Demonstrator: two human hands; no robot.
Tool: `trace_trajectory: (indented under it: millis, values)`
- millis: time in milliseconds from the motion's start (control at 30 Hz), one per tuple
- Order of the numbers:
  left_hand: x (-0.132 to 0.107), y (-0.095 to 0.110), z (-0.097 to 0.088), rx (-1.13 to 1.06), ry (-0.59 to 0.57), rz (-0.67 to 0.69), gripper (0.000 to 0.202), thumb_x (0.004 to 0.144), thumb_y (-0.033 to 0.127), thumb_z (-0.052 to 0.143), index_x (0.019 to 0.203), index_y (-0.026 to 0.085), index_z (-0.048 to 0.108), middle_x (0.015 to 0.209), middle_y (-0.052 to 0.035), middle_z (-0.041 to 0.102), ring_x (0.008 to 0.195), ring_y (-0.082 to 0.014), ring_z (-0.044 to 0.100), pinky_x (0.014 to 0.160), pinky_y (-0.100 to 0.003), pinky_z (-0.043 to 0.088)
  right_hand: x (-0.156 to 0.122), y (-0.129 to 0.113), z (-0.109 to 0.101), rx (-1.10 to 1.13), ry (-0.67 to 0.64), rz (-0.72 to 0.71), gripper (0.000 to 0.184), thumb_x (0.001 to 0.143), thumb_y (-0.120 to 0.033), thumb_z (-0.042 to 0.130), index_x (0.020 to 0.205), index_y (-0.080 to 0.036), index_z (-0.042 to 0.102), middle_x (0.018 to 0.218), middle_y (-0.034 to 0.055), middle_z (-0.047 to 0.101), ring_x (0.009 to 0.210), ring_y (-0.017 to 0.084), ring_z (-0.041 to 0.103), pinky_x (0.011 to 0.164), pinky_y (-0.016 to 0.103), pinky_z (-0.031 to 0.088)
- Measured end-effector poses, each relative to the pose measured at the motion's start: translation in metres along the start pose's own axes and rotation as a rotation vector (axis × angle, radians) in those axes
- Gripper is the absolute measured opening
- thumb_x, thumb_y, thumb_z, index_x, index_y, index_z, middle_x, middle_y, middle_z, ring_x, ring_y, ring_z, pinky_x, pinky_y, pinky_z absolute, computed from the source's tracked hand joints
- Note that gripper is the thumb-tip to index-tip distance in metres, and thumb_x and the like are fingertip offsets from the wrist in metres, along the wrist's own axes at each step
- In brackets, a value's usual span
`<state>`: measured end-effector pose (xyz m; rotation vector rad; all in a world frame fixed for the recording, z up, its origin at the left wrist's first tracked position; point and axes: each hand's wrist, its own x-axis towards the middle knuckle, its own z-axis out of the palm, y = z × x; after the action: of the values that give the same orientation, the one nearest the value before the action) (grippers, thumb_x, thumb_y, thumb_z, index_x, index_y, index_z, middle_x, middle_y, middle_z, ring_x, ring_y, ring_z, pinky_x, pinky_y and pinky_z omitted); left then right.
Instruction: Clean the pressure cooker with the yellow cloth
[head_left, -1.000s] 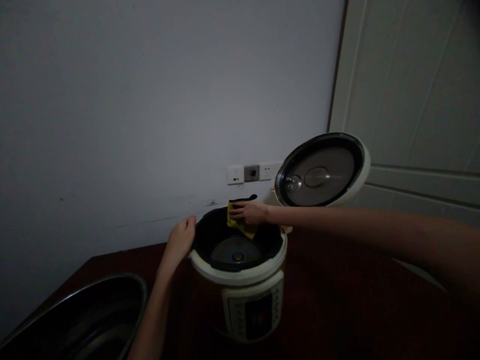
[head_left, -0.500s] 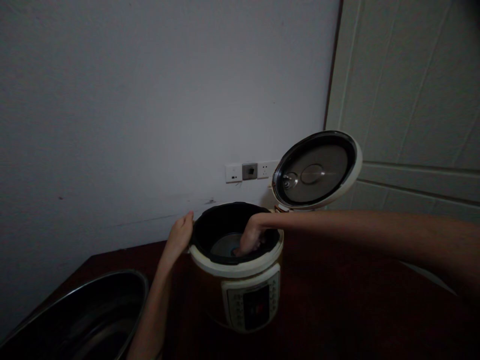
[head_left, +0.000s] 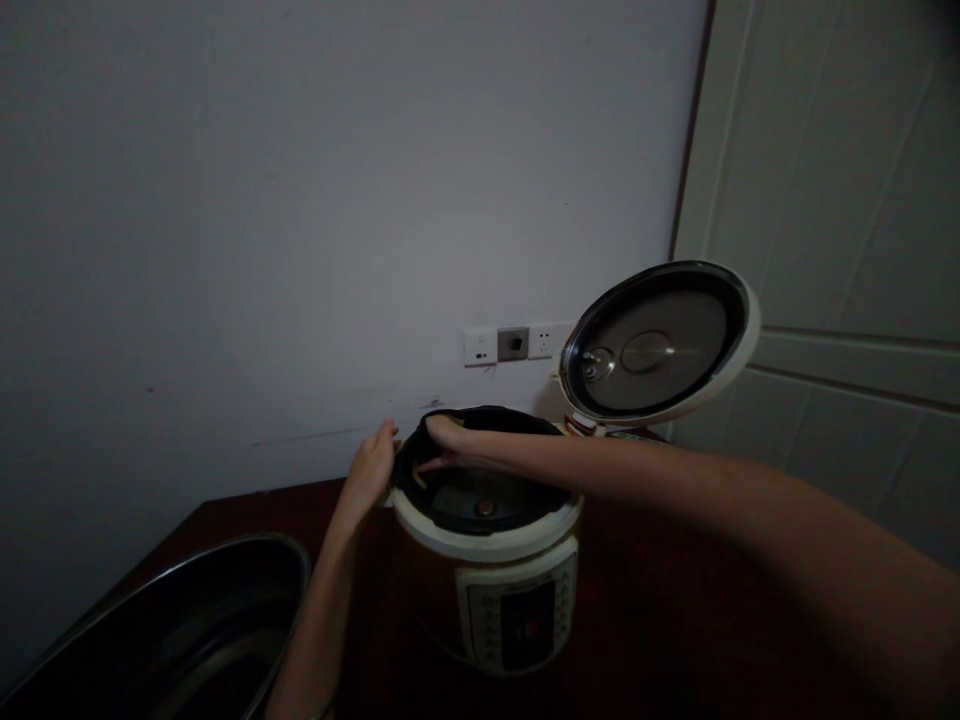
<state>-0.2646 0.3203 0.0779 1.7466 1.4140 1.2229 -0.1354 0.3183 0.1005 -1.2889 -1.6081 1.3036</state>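
An electric pressure cooker (head_left: pixel 487 555) with a white rim and a front control panel stands on a dark red table. At its left side, my left hand (head_left: pixel 373 465) grips the edge by the rim, its fingers partly hidden. My right hand (head_left: pixel 444 440) reaches inside and presses against the upper left of the inner wall. A thin cloth with yellowish edges (head_left: pixel 418 478) shows under its fingers, though dim light hides most of it. On the cooker's floor a small round metal piece (head_left: pixel 486 507) is visible. The hinged lid (head_left: pixel 660 345) stands raised at the right.
A large dark metal basin (head_left: pixel 217 610) sits at the lower left, close to my left forearm. Wall sockets and a switch (head_left: pixel 513 343) are behind the cooker. A pale panelled door (head_left: pixel 817 200) rises at the right.
My right hand has moved from the cooker's floor at the right to the upper left inner wall, uncovering the round metal piece. The left hand keeps its hold. The view has shifted slightly.
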Motion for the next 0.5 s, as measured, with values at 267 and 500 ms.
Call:
trace_trajectory:
  millis: [267,500]
  values:
    - [0.001,0.0,0.0,-0.021,0.042,0.024,0.06,0.085,0.052,0.026,0.103,0.009,0.063,0.107,-0.0164,0.068,0.106,-0.0261,0.061,0.09,-0.038,0.045,-0.027,-0.005,0.018,0.113,0.072,0.125,0.011,0.088,-0.022,0.037,0.087,-0.019,0.047,0.076,0.0015,0.052,0.064,0.013,0.049,0.064,0.033,0.049]
    - [-0.001,0.004,0.0,-0.028,0.02,-0.005,0.063,0.084,0.054,0.026,0.108,0.007,0.061,0.104,-0.0199,0.067,0.097,-0.0287,0.064,0.084,-0.041,0.047,-0.085,0.0,-0.008,-0.1,-0.224,0.14,0.037,0.089,-0.038,0.041,0.057,-0.02,0.048,0.054,-0.0013,0.048,0.051,0.013,0.042,0.056,0.028,0.043]
